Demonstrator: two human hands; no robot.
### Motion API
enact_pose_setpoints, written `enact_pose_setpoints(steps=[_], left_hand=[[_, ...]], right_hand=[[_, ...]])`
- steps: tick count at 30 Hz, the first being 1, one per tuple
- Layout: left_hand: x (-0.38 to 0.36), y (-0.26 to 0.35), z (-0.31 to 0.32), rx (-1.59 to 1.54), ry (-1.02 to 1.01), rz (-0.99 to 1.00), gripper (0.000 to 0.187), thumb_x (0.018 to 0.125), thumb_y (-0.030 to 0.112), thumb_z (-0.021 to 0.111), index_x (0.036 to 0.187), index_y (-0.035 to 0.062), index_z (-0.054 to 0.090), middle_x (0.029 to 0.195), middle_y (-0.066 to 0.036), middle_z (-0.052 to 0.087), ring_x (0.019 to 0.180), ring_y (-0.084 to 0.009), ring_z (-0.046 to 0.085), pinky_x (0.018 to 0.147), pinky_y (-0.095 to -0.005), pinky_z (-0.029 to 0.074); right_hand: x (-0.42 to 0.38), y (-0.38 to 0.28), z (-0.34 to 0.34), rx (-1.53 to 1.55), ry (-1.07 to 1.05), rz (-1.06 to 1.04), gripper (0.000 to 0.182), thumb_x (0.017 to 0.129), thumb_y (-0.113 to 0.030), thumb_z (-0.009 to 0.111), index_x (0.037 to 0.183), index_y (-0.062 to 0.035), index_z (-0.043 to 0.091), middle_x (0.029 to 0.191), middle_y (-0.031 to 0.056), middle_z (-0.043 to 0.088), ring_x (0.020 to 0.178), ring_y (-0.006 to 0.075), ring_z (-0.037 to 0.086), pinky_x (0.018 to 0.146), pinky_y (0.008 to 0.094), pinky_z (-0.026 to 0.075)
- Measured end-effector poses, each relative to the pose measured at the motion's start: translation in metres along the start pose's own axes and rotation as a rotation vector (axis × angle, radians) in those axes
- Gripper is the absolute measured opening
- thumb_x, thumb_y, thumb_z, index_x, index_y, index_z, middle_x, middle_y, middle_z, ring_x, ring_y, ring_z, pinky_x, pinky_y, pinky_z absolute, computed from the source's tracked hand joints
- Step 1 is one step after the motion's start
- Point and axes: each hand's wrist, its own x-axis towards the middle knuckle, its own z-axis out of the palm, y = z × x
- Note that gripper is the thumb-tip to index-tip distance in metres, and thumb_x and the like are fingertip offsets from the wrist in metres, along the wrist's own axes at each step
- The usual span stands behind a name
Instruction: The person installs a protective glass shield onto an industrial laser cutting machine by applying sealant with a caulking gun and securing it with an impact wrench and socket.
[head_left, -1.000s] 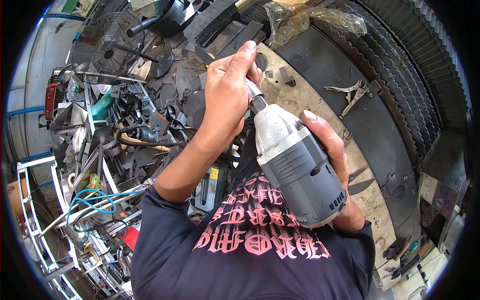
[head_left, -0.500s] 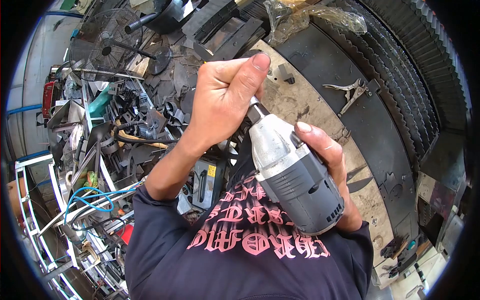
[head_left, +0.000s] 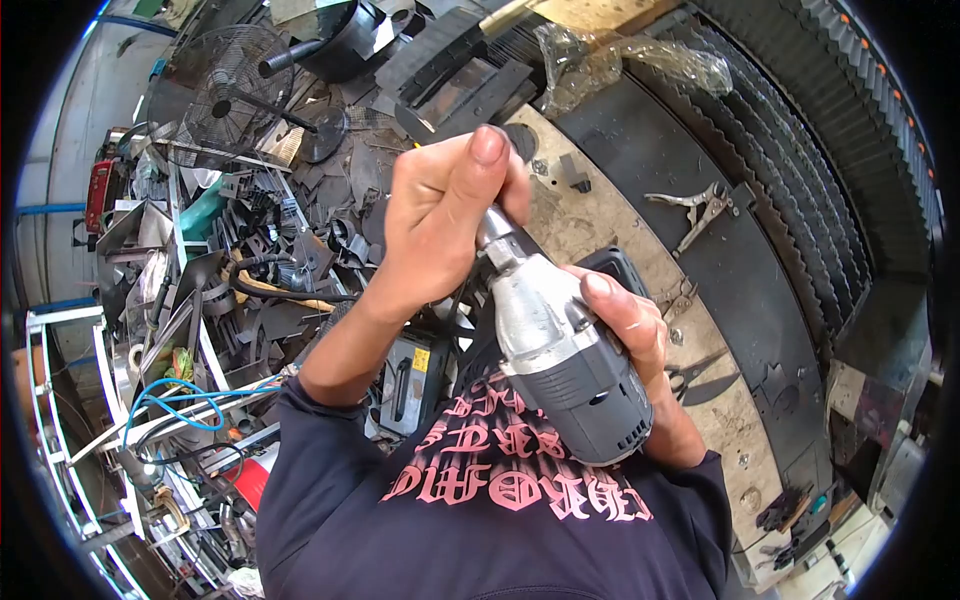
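A grey-and-silver impact wrench [head_left: 560, 340] is held in front of my chest, its metal nose pointing up and left. My right hand [head_left: 632, 325] is closed round its far side, thumb along the silver housing; most of those fingers are hidden. A dark end of the tool [head_left: 617, 266] shows beyond this hand. At the nose, a shiny metal socket [head_left: 492, 228] is gripped by my left hand [head_left: 440, 215], with fingers curled and thumb on top. The socket's upper end is covered by the fingers.
On the worn bench [head_left: 585, 215] lie scissors [head_left: 705, 380] and small metal parts. Locking pliers [head_left: 700, 212] rest on the dark plate beside it. Crumpled clear plastic [head_left: 630, 65] lies at the back. Scrap metal and a fan [head_left: 222, 105] fill the left.
Both hands and the impact wrench have shifted slightly left in view. More of the socket shows below my left hand, and the tool's dark end has appeared beyond my right hand.
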Motion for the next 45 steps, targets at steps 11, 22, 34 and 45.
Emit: enact_pose_setpoints(steps=[11, 22, 34, 45], left_hand=[[0.032, -0.009, -0.036, -0.325, 0.695, -0.248, 0.043, 0.103, 0.041, 0.055, 0.073, 0.0105, 0.05, 0.057, 0.0, 0.045, 0.049, -0.0101, 0.043, 0.047, -0.0249, 0.034], [0.014, -0.029, -0.018, -1.017, 0.154, -0.445, 0.045, 0.105, 0.046, 0.041, 0.129, 0.0093, 0.049, 0.089, -0.008, 0.062, 0.067, -0.0108, 0.057, 0.06, -0.0243, 0.049], [0.005, -0.03, 0.017, -0.908, 0.204, -0.525, 0.032, 0.106, 0.04, 0.044, 0.108, 0.0099, 0.055, 0.097, -0.024, 0.071, 0.088, -0.032, 0.073, 0.079, -0.0463, 0.06], [0.008, -0.028, 0.023, -0.829, 0.201, -0.47, 0.038, 0.105, 0.043, 0.046, 0.108, 0.0054, 0.051, 0.094, -0.025, 0.071, 0.081, -0.0314, 0.073, 0.073, -0.0395, 0.061]], right_hand=[[0.0, -0.008, 0.002, 0.332, 0.198, 0.298, 0.056, 0.091, -0.044, 0.055, 0.118, 0.0041, 0.063, 0.103, 0.0169, 0.072, 0.088, 0.0247, 0.071, 0.08, 0.0336, 0.057], [0.011, 0.002, -0.006, 0.016, 0.135, -0.034, 0.053, 0.087, -0.034, 0.061, 0.126, 0.0023, 0.056, 0.114, 0.0177, 0.067, 0.1, 0.0264, 0.067, 0.09, 0.0346, 0.054], [0.033, 0.019, -0.025, -0.367, 0.074, -0.557, 0.087, 0.073, -0.005, 0.084, 0.147, -0.0016, 0.039, 0.141, 0.0221, 0.054, 0.124, 0.0323, 0.06, 0.102, 0.0385, 0.05], [0.024, 0.02, -0.026, -0.31, 0.068, -0.515, 0.08, 0.075, -0.005, 0.081, 0.145, -0.0018, 0.042, 0.135, 0.0237, 0.058, 0.118, 0.0335, 0.063, 0.097, 0.0381, 0.052]])
